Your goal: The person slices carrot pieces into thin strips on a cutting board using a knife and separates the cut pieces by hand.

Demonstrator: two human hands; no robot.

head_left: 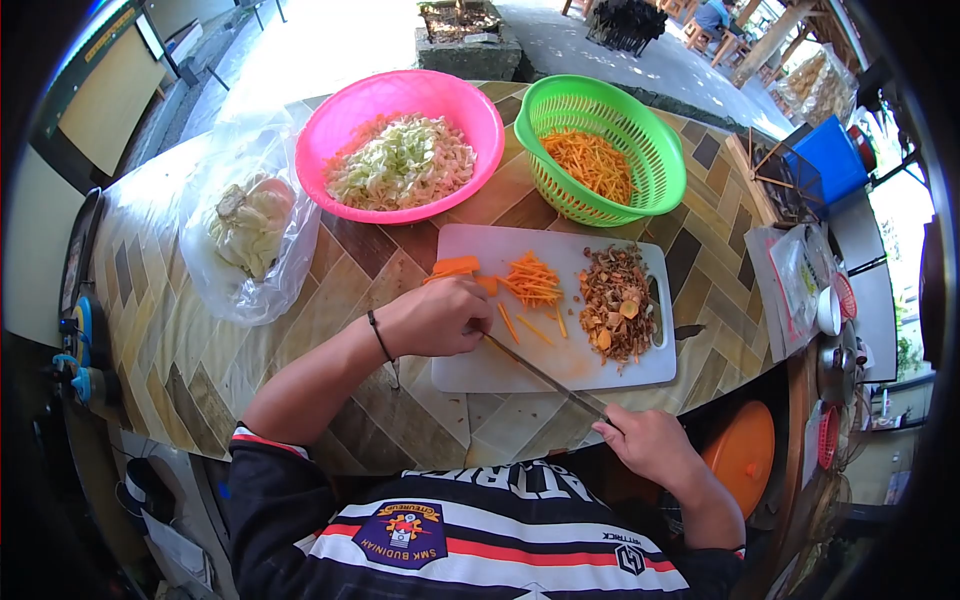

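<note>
My right hand (648, 446) is wrapped around the handle of a knife (545, 377), low at the board's right front edge. The knife's blade slants up and left across the white cutting board (468, 372). At the blade's far end my left hand (440, 318) is closed with fingers curled, and what lies inside it is hidden. Orange carrot slices (458, 266) rest just beyond my left hand. Beside them is a pile of carrot strips (532, 280), with a few loose strips nearer me. A brown heap of chopped scraps (617, 305) covers the board's right side.
Behind the board stand a pink basin (484, 100) of shredded cabbage (405, 165) and a green basket (655, 150) of carrot shreds (590, 165). A plastic bag (270, 295) holding a cabbage (250, 225) lies left. An orange lid-like disc (740, 455) is below the table's right edge.
</note>
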